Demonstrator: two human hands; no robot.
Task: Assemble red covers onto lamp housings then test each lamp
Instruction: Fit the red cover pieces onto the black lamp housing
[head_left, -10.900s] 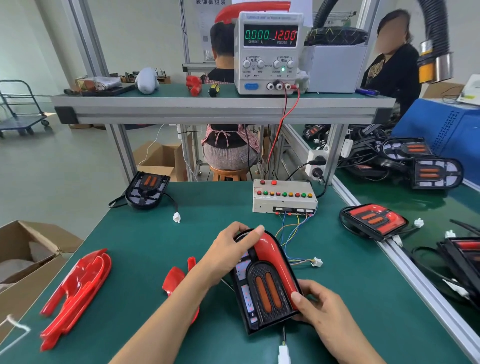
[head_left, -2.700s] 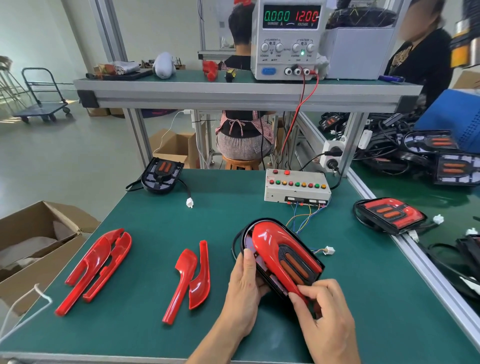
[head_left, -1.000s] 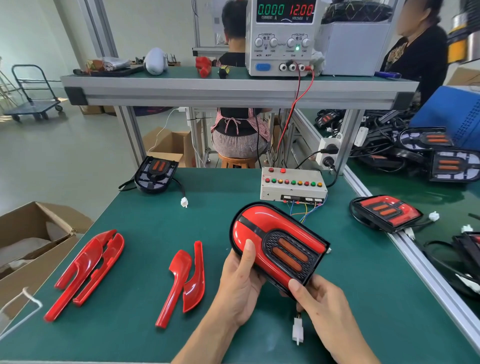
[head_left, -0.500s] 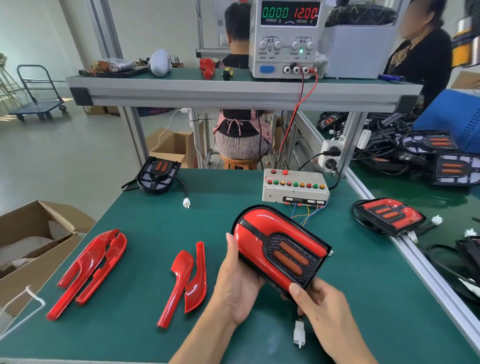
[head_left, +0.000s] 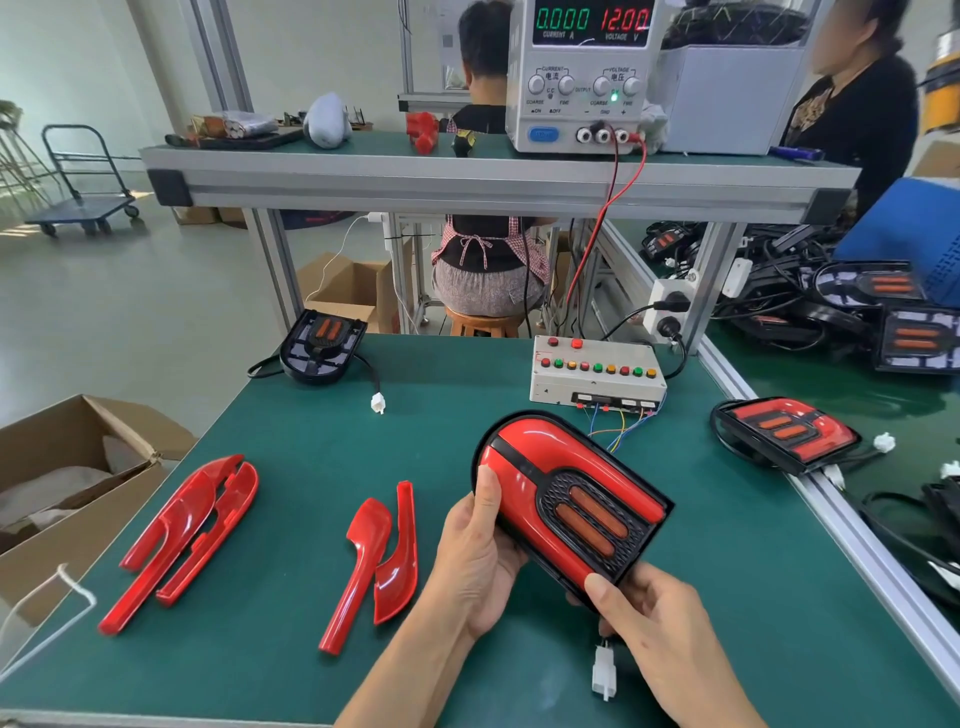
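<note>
While both hands are holding it above the green table (head_left: 291, 467), the lamp (head_left: 569, 501) is tilting with its rounded end up and to the left and its square end down toward the person. Its black housing is carrying glossy red covers along both long sides and around the curved top, with a black strip crossing the red near that top. A black honeycomb grille in the middle is framing two orange bars. A white plug (head_left: 604, 670) is hanging from the lamp's lower end, just over the table.

The left hand (head_left: 480, 561) is cupping the lamp's left edge from below, its thumb lying straight up along the red cover and its fingers wrapping behind the housing, so this grip is closing on the lamp. The right hand (head_left: 652, 618) is pinching the lower right corner, thumb pressing on the front edge and fingers curling underneath.

Loose red covers are lying on the table to the left: one pair (head_left: 376, 556) near the left wrist, another pair (head_left: 187, 530) farther left. An uncovered housing (head_left: 322, 345) is sitting at the far left edge, a finished lamp (head_left: 787, 434) at the right edge, and a button box (head_left: 597, 376) beyond the held lamp.
</note>
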